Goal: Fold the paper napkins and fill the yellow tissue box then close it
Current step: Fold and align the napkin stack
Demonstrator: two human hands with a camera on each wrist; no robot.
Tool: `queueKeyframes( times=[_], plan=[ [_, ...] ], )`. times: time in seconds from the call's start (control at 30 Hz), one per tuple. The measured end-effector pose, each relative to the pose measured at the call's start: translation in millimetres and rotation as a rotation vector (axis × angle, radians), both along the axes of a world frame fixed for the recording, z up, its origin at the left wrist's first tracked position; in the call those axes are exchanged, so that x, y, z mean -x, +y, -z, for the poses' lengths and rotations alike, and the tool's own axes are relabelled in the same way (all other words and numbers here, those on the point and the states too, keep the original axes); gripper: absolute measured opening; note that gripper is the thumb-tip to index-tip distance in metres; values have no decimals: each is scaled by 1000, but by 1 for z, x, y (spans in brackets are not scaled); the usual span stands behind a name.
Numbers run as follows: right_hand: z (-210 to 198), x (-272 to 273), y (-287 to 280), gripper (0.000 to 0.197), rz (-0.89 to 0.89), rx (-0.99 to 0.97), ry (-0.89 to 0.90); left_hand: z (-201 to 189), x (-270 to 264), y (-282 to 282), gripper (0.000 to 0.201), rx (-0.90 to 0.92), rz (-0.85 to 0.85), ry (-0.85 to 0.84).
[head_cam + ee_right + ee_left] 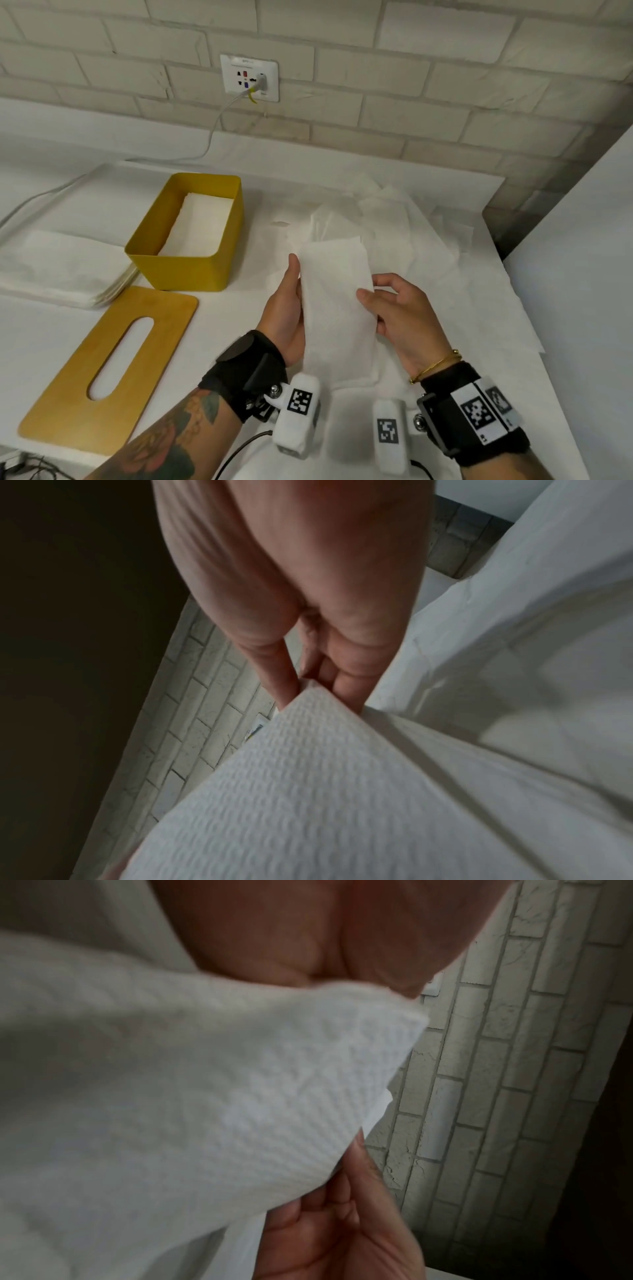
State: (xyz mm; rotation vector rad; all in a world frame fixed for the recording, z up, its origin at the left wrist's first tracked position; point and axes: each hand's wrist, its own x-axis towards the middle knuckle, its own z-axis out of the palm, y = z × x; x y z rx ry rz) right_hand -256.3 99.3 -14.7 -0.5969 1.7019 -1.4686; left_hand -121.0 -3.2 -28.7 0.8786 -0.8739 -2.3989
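Note:
A folded white paper napkin is held up above the table between both hands. My left hand grips its left edge, thumb on top. My right hand pinches its right edge between thumb and fingers. The left wrist view shows the napkin close up under my left hand, with the right hand's fingers below. In the right wrist view my right hand pinches the napkin at its corner. The yellow tissue box stands open at the left with white napkins inside.
The box's wooden lid with an oval slot lies flat in front of the box. A stack of flat napkins sits left of the box. Loose unfolded napkins lie spread behind my hands. A brick wall with a socket and cable stands behind.

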Motion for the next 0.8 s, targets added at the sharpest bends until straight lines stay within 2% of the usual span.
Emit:
queueKeyframes(
  times=[0.07,0.23,0.33,0.43,0.67,0.73,0.8],
  plan=[
    [2,0,-1,16,3,-14,32,0,0,0,74,18,14,8],
    [6,1,-4,16,16,-42,57,0,-1,0,53,79,45,-26],
    [7,-1,-3,29,-3,-38,40,0,0,-2,48,111,49,-46],
    [11,-3,3,45,-54,-83,42,-4,1,-5,44,162,30,-45],
    [22,5,38,39,-263,-302,133,-17,-4,-17,38,257,-53,-48],
    [14,14,43,47,-329,-351,194,-21,-6,-17,36,259,-52,-35],
    [-1,23,43,62,-306,-293,235,-23,-5,-14,38,266,-43,-30]
  ],
)
